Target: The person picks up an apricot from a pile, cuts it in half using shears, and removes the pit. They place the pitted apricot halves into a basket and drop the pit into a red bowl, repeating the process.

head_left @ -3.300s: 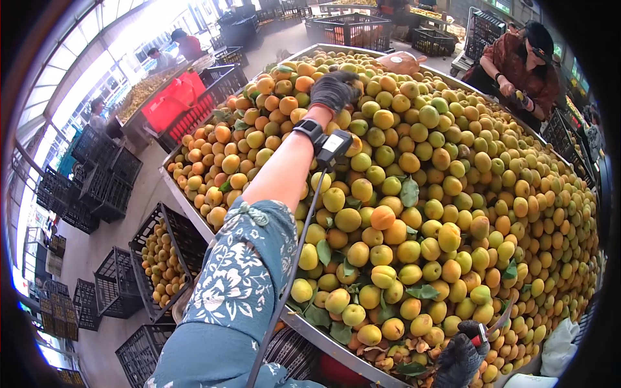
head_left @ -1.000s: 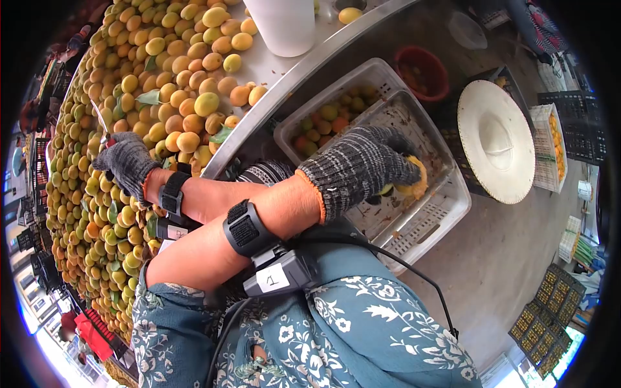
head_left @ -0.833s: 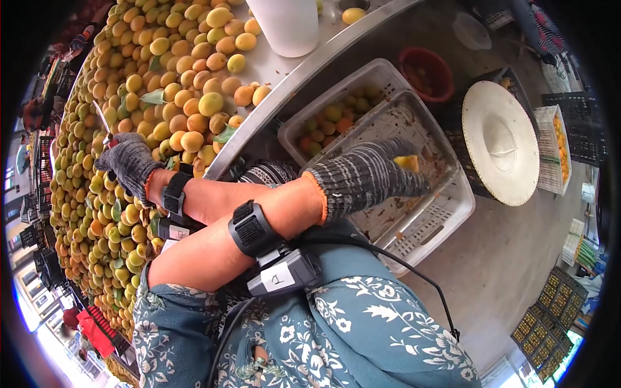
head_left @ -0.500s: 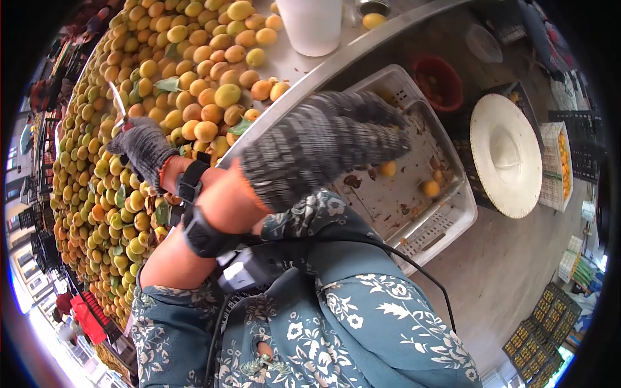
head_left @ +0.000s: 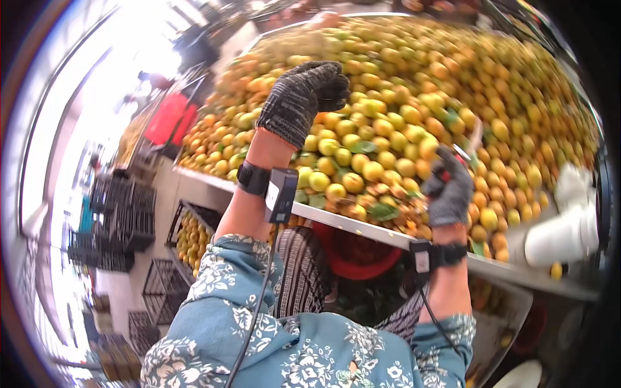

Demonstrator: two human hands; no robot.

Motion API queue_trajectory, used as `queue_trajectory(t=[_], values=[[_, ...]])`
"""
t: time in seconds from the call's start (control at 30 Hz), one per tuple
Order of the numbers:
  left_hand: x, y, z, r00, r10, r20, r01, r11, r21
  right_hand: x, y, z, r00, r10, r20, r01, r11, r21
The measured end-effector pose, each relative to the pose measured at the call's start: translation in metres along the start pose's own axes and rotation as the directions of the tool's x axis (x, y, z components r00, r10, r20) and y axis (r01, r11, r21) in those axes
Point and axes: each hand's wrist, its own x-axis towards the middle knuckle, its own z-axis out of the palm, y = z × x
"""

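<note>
A large heap of yellow-orange apricots (head_left: 388, 139) with green leaves fills the tray table. My left hand (head_left: 304, 97), in a dark grey knitted glove, is above the heap's near left part. Its fingers are curled in, and whatever they may hold is hidden. Farther right, near the front edge, my right hand (head_left: 451, 194) wears the same kind of glove and is closed around a small knife (head_left: 461, 154). Red handle parts show between its fingers, and the metal part points up and left. Cut scraps (head_left: 398, 204) and leaves lie between my hands.
A white bucket (head_left: 563, 236) lies tilted at the table's right end. Below the metal table edge (head_left: 352, 223) is a red basin (head_left: 365, 262). Black crates (head_left: 119, 207) are stacked at left, and a pale crate (head_left: 511, 310) stands at lower right.
My view has swung left toward the heap. My left hand has gone from above the pale crate, arms crossed, to above the apricots. My arms are now uncrossed; the knife stays in my right hand.
</note>
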Motion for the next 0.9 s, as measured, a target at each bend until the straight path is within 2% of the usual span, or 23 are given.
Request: queue_trajectory(t=[0.03, 0.07, 0.1, 0.17, 0.2, 0.33, 0.37, 0.43, 0.5, 0.57, 0.6, 0.63, 0.67, 0.7, 0.73, 0.77, 0.83, 0.9], values=[[-0.006, 0.013, -0.024, 0.98, 0.055, -0.191, -0.03, 0.991, 0.132, -0.003, 0.002, 0.007, 1.0, -0.029, 0.008, 0.029, 0.999, -0.045], [-0.012, 0.014, -0.047, 0.922, 0.121, -0.368, -0.028, 0.969, 0.247, 0.001, 0.005, 0.006, 1.0, -0.02, -0.012, 0.019, 0.997, -0.081], [-0.018, 0.017, -0.069, 0.907, 0.143, -0.395, -0.042, 0.967, 0.251, 0.002, 0.008, 0.009, 1.0, 0.01, 0.005, -0.01, 0.997, -0.077], [-0.035, 0.024, -0.111, 0.887, 0.119, -0.446, 0.065, 0.925, 0.375, 0.008, 0.017, 0.012, 1.0, 0.024, 0.0, -0.024, 0.991, -0.133], [-0.047, 0.03, -0.127, 0.865, -0.053, -0.498, 0.235, 0.921, 0.31, 0.009, 0.022, 0.015, 0.999, 0.037, 0.002, -0.037, 0.99, -0.135], [-0.033, -0.037, -0.25, 0.897, -0.07, -0.437, 0.23, 0.917, 0.327, 0.02, 0.036, 0.023, 0.997, 0.06, 0.043, -0.052, 0.983, -0.177], [-0.034, 0.005, -0.157, 0.738, -0.193, -0.647, 0.399, 0.898, 0.188, 0.022, 0.04, 0.021, 0.997, 0.058, 0.058, -0.044, 0.977, -0.209], [-0.024, -0.022, -0.176, 0.773, -0.247, -0.584, 0.493, 0.814, 0.307, 0.018, 0.046, 0.03, 0.997, 0.046, 0.055, -0.029, 0.957, -0.287], [-0.02, -0.049, -0.172, 0.824, -0.162, -0.542, 0.431, 0.801, 0.415, 0.016, 0.048, 0.028, 0.998, 0.046, 0.045, -0.028, 0.938, -0.346], [-0.011, -0.083, -0.181, 0.915, -0.046, -0.401, 0.322, 0.683, 0.656, 0.015, 0.049, 0.026, 0.999, 0.041, 0.024, -0.029, 0.929, -0.369], [-0.006, -0.089, -0.175, 0.921, -0.044, -0.388, 0.336, 0.596, 0.729, 0.017, 0.05, 0.025, 0.999, 0.035, 0.027, -0.022, 0.928, -0.371], [-0.003, -0.094, -0.168, 0.92, -0.044, -0.39, 0.336, 0.603, 0.724, 0.018, 0.051, 0.023, 0.999, 0.029, 0.029, -0.016, 0.928, -0.373], [0.0, -0.089, -0.152, 0.914, -0.061, -0.401, 0.398, 0.329, 0.856, 0.018, 0.052, 0.021, 0.999, 0.03, 0.03, -0.016, 0.925, -0.38], [0.005, -0.08, -0.144, 0.907, -0.074, -0.416, 0.418, 0.018, 0.908, 0.017, 0.051, 0.027, 0.999, 0.021, 0.029, -0.008, 0.923, -0.386], [0.01, -0.089, -0.147, 0.908, -0.103, -0.407, 0.399, -0.085, 0.913, 0.016, 0.052, 0.028, 0.999, 0.013, 0.033, 0.001, 0.92, -0.392], [0.011, -0.1, -0.143, 0.901, 0.01, -0.434, 0.431, -0.141, 0.891, 0.015, 0.053, 0.03, 0.999, 0.015, 0.042, 0.002, 0.919, -0.394], [0.012, -0.108, -0.136, 0.886, 0.072, -0.457, 0.463, -0.17, 0.87, 0.013, 0.052, 0.033, 0.999, 0.0, 0.036, 0.014, 0.911, -0.412], [0.007, -0.096, -0.131, 0.879, 0.064, -0.473, 0.477, -0.134, 0.869, 0.013, 0.05, 0.031, 0.999, 0.006, 0.042, 0.012, 0.912, -0.41]])
